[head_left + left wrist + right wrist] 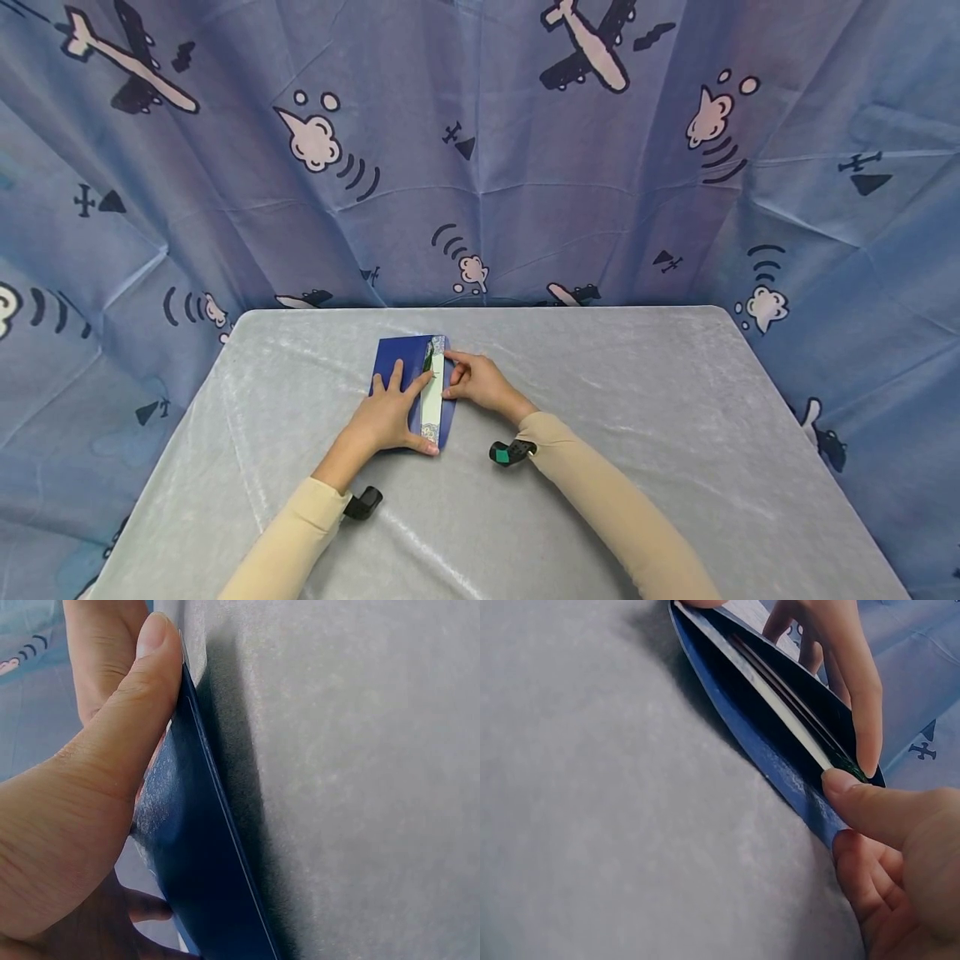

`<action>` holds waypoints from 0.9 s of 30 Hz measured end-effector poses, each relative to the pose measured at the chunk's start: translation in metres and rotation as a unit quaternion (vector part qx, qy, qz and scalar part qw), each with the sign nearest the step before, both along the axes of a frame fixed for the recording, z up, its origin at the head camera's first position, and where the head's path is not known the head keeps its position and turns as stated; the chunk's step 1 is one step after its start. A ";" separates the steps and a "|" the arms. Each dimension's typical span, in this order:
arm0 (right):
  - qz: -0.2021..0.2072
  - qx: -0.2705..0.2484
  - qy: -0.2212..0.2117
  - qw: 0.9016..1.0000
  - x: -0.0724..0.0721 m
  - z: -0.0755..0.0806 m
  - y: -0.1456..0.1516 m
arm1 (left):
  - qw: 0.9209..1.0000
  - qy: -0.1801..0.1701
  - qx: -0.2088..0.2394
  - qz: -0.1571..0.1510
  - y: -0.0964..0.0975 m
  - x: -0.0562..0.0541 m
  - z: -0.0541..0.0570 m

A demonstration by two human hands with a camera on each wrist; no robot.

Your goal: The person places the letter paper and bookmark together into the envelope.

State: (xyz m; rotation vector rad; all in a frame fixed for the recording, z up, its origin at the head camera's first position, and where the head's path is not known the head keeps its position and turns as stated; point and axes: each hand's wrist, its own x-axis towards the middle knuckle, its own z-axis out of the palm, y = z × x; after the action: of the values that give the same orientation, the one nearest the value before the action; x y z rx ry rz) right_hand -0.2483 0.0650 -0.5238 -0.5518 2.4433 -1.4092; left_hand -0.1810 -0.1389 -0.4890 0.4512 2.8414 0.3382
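Note:
A blue envelope (397, 351) lies on the table, its mouth bowed apart in the right wrist view. A pale card (432, 404) with patterned ends and a green picture shows along its right side; in the right wrist view the card (801, 735) stands between the two blue layers. My left hand (384, 417) rests spread on the envelope, index finger over the card and thumb by the near corner. From the right, my right hand (480, 383) holds the envelope's edge, its thumb (847, 787) against the card and its other fingers (859, 866) curled at the blue layer.
A grey plush cloth covers the table (660, 400), whose far edge meets a blue curtain (480, 208) printed with planes and clouds. Each wrist carries a black camera mount, the left mount (363, 503) and the right mount (513, 452) both close over the cloth.

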 end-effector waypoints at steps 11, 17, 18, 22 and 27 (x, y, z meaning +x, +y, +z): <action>-0.001 0.007 0.006 1.000 0.000 -0.001 -0.001 | 1.000 0.008 0.005 -0.001 0.000 0.000 0.000; -0.003 0.016 0.025 1.000 -0.001 -0.001 -0.003 | 1.000 0.011 0.000 -0.003 0.000 0.000 0.002; -0.003 0.019 0.028 0.999 -0.001 -0.001 -0.003 | 1.000 0.012 0.000 -0.003 0.000 0.000 0.002; -0.004 0.030 0.032 0.999 -0.002 -0.001 -0.005 | 1.000 0.011 0.001 -0.002 0.000 0.000 0.001; -0.006 0.046 0.037 0.998 -0.002 -0.002 -0.007 | 1.000 0.009 0.002 -0.003 0.000 0.000 0.001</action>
State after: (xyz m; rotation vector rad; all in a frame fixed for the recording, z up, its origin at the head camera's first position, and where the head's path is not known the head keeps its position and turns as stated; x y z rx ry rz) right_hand -0.2506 0.0582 -0.5254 -0.5790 2.5571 -1.2957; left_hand -0.1806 -0.1392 -0.4875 0.4646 2.8570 0.3411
